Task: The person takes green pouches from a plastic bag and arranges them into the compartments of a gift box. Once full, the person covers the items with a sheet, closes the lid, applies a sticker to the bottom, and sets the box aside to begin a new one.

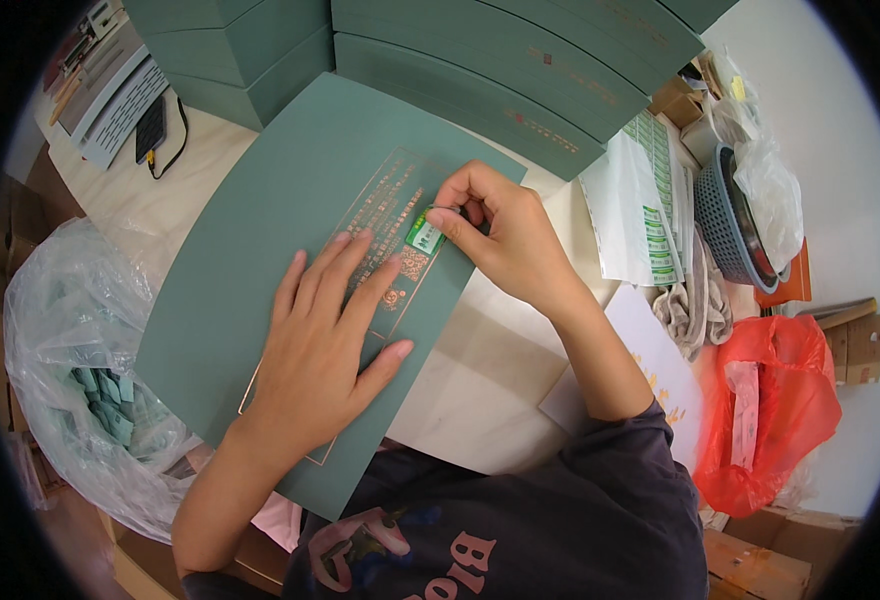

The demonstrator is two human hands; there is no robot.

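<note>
A large green board or box [222, 247] with copper-coloured print lies slanted on the marble-patterned table before me. My left hand [320, 352] rests palm down on it, fingers spread over the lower part of the print. Between the thumb and bent forefinger of my right hand [485, 225] is one edge of a small green and white sticker [425, 232]. The sticker lies at the printed frame, just above a printed square code; whether it is stuck down I cannot tell. Sheets of similar green stickers [659, 247] lie on white backing paper to the right.
Stacked green boxes [440, 97] stand along the back. A phone [151, 131] with a cable lies at the back left. A clear plastic bag [102, 337] with green pieces hangs at the left. On the right are gloves [687, 307], a blue-grey basket [717, 217] and a red plastic bag [785, 405].
</note>
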